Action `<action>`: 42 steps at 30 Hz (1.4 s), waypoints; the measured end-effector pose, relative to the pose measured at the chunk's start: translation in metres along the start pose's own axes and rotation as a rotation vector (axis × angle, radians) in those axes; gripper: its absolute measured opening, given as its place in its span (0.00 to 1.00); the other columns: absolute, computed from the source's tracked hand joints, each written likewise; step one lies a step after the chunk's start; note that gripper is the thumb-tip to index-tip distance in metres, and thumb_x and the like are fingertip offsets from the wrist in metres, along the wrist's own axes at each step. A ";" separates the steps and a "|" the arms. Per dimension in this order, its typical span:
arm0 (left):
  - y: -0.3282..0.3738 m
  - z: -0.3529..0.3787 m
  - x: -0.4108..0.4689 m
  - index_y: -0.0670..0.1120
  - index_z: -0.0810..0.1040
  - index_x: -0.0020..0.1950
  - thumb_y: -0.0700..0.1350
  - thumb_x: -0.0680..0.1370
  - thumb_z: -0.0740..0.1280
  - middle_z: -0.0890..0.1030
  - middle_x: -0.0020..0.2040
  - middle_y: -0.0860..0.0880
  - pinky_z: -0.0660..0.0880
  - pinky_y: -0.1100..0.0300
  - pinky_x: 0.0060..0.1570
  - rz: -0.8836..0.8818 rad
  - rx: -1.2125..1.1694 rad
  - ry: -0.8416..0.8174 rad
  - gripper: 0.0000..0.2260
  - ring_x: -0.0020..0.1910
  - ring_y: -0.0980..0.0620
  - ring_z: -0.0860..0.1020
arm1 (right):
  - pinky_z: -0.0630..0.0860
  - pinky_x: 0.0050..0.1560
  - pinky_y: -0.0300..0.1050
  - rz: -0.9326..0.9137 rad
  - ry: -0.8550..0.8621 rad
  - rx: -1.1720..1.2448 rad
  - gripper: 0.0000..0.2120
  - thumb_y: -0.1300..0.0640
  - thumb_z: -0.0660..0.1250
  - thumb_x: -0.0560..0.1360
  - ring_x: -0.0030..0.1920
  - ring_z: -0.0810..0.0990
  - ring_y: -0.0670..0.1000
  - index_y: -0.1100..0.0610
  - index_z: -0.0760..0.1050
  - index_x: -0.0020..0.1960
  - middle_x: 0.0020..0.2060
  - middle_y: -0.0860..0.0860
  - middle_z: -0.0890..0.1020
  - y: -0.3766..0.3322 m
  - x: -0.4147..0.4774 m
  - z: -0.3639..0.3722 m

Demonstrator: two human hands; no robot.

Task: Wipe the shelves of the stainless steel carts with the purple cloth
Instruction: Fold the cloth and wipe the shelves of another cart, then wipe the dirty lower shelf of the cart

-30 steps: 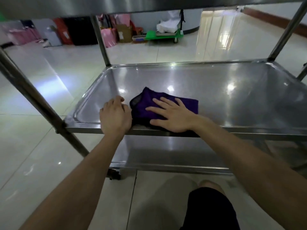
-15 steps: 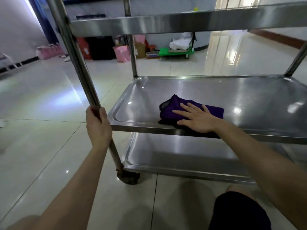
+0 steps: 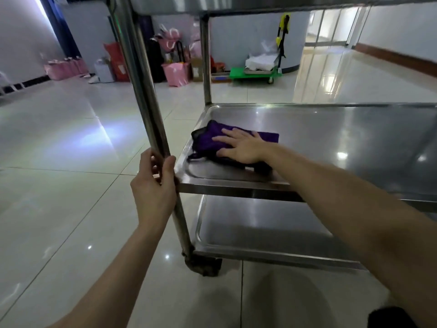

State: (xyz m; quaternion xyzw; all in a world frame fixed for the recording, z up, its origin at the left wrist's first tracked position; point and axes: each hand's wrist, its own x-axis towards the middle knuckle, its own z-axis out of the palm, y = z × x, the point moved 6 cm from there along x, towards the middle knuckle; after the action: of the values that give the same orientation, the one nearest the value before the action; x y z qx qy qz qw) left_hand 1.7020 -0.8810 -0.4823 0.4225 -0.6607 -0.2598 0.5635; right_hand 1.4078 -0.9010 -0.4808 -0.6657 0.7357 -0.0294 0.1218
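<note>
The purple cloth point(image 3: 208, 138) lies crumpled at the near left corner of the cart's middle shelf point(image 3: 331, 138). My right hand point(image 3: 241, 146) rests flat on the cloth with its fingers spread, pressing it onto the steel. My left hand point(image 3: 153, 185) is wrapped around the cart's front left post point(image 3: 142, 91), just beside the shelf's corner. Below is the bottom shelf point(image 3: 260, 228), bare steel. The top shelf point(image 3: 260, 3) runs along the upper edge of the view.
The cart stands on a glossy tiled floor point(image 3: 71, 162), its front left caster point(image 3: 203, 266) near my legs. Far back by the wall are pink bags point(image 3: 176, 73), boxes and a green flat trolley point(image 3: 254, 73). A corridor opens to the back right.
My left hand left the shelf's front rim and took hold of the front left post. My right hand slid the cloth left toward the shelf corner. My view swung left and lower.
</note>
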 end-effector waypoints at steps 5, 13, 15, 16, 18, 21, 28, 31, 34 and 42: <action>0.002 -0.002 0.002 0.52 0.78 0.55 0.56 0.84 0.71 0.82 0.43 0.56 0.83 0.59 0.44 0.001 -0.066 0.003 0.08 0.44 0.55 0.84 | 0.37 0.79 0.78 0.194 0.028 0.004 0.40 0.21 0.46 0.77 0.87 0.42 0.58 0.33 0.50 0.86 0.89 0.47 0.45 0.001 0.050 -0.006; 0.005 -0.011 0.002 0.51 0.81 0.61 0.55 0.80 0.77 0.84 0.51 0.54 0.83 0.56 0.52 0.006 -0.089 0.028 0.13 0.50 0.55 0.84 | 0.35 0.83 0.71 -0.136 -0.021 -0.035 0.61 0.07 0.52 0.61 0.87 0.39 0.51 0.33 0.40 0.86 0.88 0.44 0.41 -0.059 -0.071 0.025; 0.012 -0.021 -0.008 0.48 0.78 0.65 0.52 0.79 0.78 0.78 0.57 0.51 0.78 0.56 0.56 0.219 0.109 0.169 0.19 0.55 0.50 0.79 | 0.34 0.82 0.73 -0.157 0.002 -0.071 0.65 0.11 0.62 0.63 0.87 0.38 0.51 0.36 0.32 0.86 0.88 0.45 0.39 -0.064 -0.097 0.022; 0.019 -0.023 -0.018 0.46 0.76 0.63 0.50 0.79 0.78 0.76 0.56 0.49 0.75 0.52 0.57 0.388 0.210 0.225 0.18 0.54 0.46 0.77 | 0.34 0.81 0.75 -0.152 0.056 -0.134 0.67 0.13 0.65 0.64 0.87 0.38 0.52 0.38 0.31 0.86 0.88 0.47 0.39 -0.064 -0.109 0.019; 0.033 -0.012 -0.039 0.45 0.75 0.60 0.48 0.78 0.75 0.78 0.55 0.45 0.71 0.50 0.59 0.727 0.262 0.147 0.15 0.54 0.41 0.77 | 0.40 0.81 0.77 -0.108 0.264 -0.288 0.66 0.19 0.71 0.66 0.87 0.45 0.57 0.43 0.36 0.87 0.88 0.53 0.46 -0.060 -0.133 0.016; 0.032 0.031 -0.049 0.46 0.75 0.74 0.54 0.76 0.75 0.78 0.69 0.44 0.69 0.50 0.74 0.838 0.381 -0.321 0.28 0.70 0.41 0.76 | 0.64 0.79 0.70 -0.049 0.559 -0.300 0.49 0.37 0.80 0.69 0.74 0.73 0.62 0.55 0.64 0.82 0.73 0.59 0.73 -0.044 -0.171 0.018; 0.038 0.055 -0.029 0.46 0.77 0.77 0.49 0.71 0.85 0.80 0.69 0.45 0.72 0.42 0.74 0.690 0.614 -0.538 0.36 0.70 0.41 0.77 | 0.79 0.66 0.58 -0.235 0.621 -0.191 0.26 0.60 0.83 0.72 0.60 0.84 0.60 0.61 0.82 0.69 0.61 0.56 0.85 -0.033 -0.201 0.013; 0.052 0.043 -0.033 0.45 0.84 0.68 0.42 0.73 0.82 0.83 0.62 0.44 0.75 0.42 0.68 0.730 0.541 -0.489 0.23 0.64 0.40 0.79 | 0.80 0.66 0.61 -0.323 0.762 -0.117 0.23 0.71 0.80 0.69 0.56 0.86 0.61 0.62 0.85 0.63 0.55 0.56 0.88 -0.032 -0.225 0.004; 0.067 0.022 -0.043 0.43 0.86 0.60 0.43 0.76 0.74 0.82 0.60 0.43 0.76 0.47 0.64 0.770 0.402 -0.369 0.14 0.63 0.43 0.78 | 0.79 0.65 0.56 -0.421 0.878 -0.054 0.17 0.65 0.73 0.74 0.57 0.85 0.60 0.63 0.84 0.63 0.56 0.57 0.86 -0.042 -0.249 0.007; 0.086 0.003 -0.111 0.36 0.84 0.56 0.44 0.79 0.69 0.86 0.50 0.39 0.79 0.58 0.51 0.975 0.320 -0.369 0.13 0.50 0.44 0.84 | 0.83 0.61 0.57 -0.311 0.878 0.157 0.21 0.67 0.68 0.74 0.60 0.83 0.59 0.65 0.81 0.67 0.59 0.59 0.84 -0.039 -0.310 0.062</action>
State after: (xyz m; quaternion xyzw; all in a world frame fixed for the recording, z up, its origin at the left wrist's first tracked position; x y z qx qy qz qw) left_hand 1.6773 -0.7434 -0.4705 0.0949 -0.8992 0.0655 0.4222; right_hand 1.4850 -0.5924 -0.4895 -0.6814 0.6047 -0.3816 -0.1566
